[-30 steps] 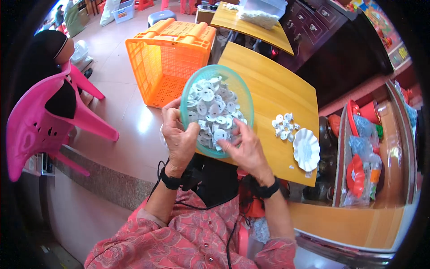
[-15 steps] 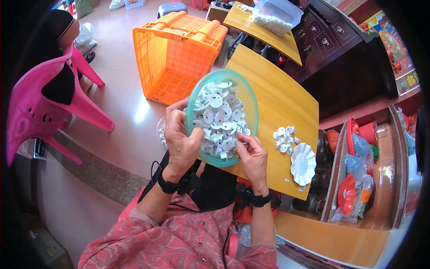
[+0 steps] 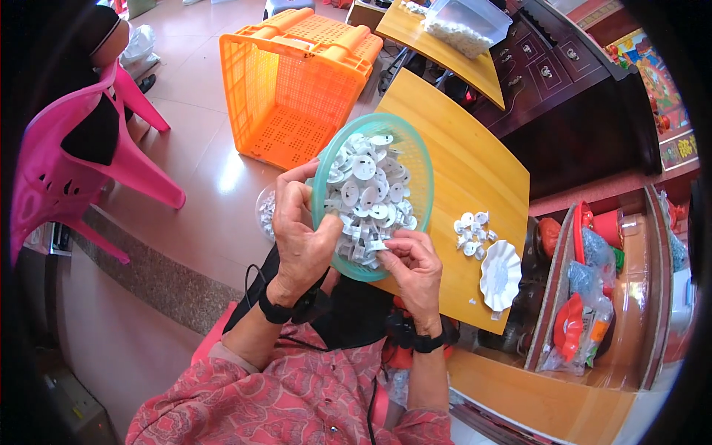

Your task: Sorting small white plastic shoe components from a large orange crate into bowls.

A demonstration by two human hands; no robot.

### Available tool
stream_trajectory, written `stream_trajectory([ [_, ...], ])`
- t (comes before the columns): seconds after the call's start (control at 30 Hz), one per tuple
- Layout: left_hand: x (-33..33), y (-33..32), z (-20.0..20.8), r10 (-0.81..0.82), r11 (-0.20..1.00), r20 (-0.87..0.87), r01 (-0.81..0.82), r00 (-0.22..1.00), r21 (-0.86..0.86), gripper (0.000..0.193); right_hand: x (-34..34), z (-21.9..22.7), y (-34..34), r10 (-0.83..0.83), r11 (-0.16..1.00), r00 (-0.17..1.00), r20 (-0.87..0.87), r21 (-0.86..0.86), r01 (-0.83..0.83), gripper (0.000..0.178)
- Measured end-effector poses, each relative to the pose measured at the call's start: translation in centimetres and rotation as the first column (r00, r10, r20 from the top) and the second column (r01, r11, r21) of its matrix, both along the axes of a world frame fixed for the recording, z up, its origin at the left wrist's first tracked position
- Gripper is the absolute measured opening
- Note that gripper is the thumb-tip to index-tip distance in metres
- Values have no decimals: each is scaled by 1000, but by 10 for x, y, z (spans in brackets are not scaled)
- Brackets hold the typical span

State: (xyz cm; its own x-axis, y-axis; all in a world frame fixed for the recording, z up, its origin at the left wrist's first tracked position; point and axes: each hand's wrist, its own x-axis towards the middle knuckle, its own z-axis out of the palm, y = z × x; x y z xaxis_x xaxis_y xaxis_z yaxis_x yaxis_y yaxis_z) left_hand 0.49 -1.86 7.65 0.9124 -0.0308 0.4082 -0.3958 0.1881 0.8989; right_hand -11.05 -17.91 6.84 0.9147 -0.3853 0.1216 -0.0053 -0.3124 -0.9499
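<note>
A green mesh plastic basket (image 3: 417,159), tilted toward me, holds many small white plastic parts (image 3: 363,167) with round flat heads. My left hand (image 3: 300,241) grips its left rim, the thumb over the inside and the fingers around the outside. Inside the basket's lower right edge, my right hand (image 3: 415,276) pinches one white part between thumb and fingers; the fingers partly cover it. A small heap of similar white parts (image 3: 467,233) lies on the yellow wooden table (image 3: 452,170), beside a white scalloped dish (image 3: 501,276).
An orange plastic crate (image 3: 297,96) lies on its side on the floor beyond the basket. A pink chair (image 3: 59,178) with a person stands at left. A clear tub (image 3: 467,26) sits on another board. Shelves with bags (image 3: 586,297) are at right. A clear container (image 3: 265,211) is behind my left hand.
My right fingers have shifted slightly left and down, and the part at their tips shows differently. The basket appears a little further right; my left hand keeps its grip.
</note>
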Motion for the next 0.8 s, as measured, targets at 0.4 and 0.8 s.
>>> stream_trajectory([
  [0.4, 0, 4, -1, 22, 1000, -40, -22, 999, 9, 17, -10, -14, -78, -402, 910, 914, -51, 85, 405, 15],
  [0.8, 0, 5, -4, -35, 999, -39, 35, 999, 6, 14, -6, -10, -115, -568, 572, 802, 184, -613, 545, 23],
])
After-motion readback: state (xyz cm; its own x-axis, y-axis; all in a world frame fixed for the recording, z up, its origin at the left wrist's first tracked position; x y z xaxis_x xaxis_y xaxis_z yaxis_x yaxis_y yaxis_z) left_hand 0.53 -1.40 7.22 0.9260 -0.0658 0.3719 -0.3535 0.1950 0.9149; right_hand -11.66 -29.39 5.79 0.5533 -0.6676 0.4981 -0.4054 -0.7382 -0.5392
